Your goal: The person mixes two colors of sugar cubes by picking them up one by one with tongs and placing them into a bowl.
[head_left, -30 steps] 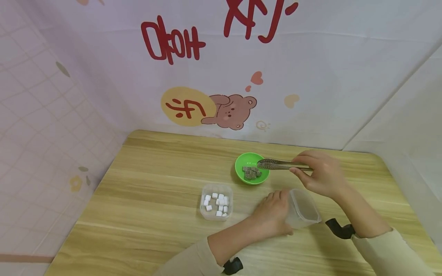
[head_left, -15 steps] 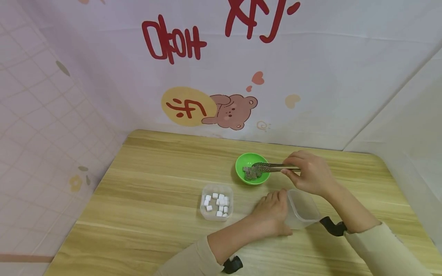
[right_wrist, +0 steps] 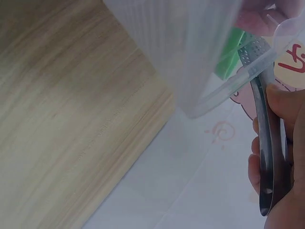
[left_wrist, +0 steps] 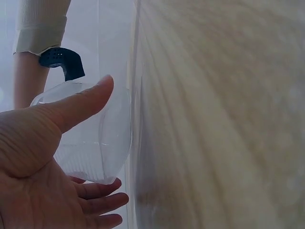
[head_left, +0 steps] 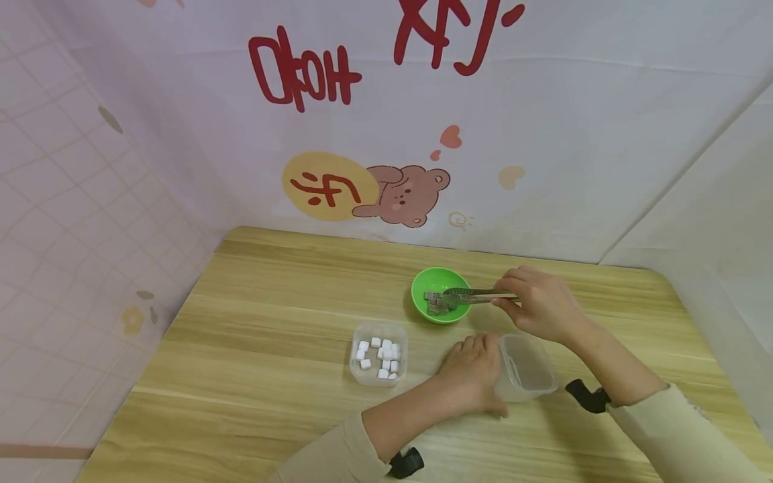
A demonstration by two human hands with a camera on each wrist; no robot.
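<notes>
Metal tongs point(head_left: 483, 296) are gripped in my right hand point(head_left: 540, 305), their perforated tips down in the green bowl point(head_left: 431, 276) among small grey-brown cubes point(head_left: 436, 305). Whether a cube sits between the tips I cannot tell. The right wrist view shows thumb and fingers round the steel arms of the tongs point(right_wrist: 267, 143). My left hand point(head_left: 471, 376) holds the left side of a clear plastic container point(head_left: 528, 369), which stands slightly tilted, mouth towards the right. In the left wrist view, thumb point(left_wrist: 86, 105) and fingers straddle that container's wall.
Left of my left hand, another clear square container point(head_left: 355, 365) holds several white cubes point(head_left: 386, 352). The wooden table point(head_left: 272, 322) ends at a printed cloth backdrop point(head_left: 543, 134). Black camera mounts point(head_left: 588, 397) jut from both wrists.
The tongs came down from the bowl's right rim into the cubes, with my right hand moving left. The container under my left hand shifted slightly left and leans less.
</notes>
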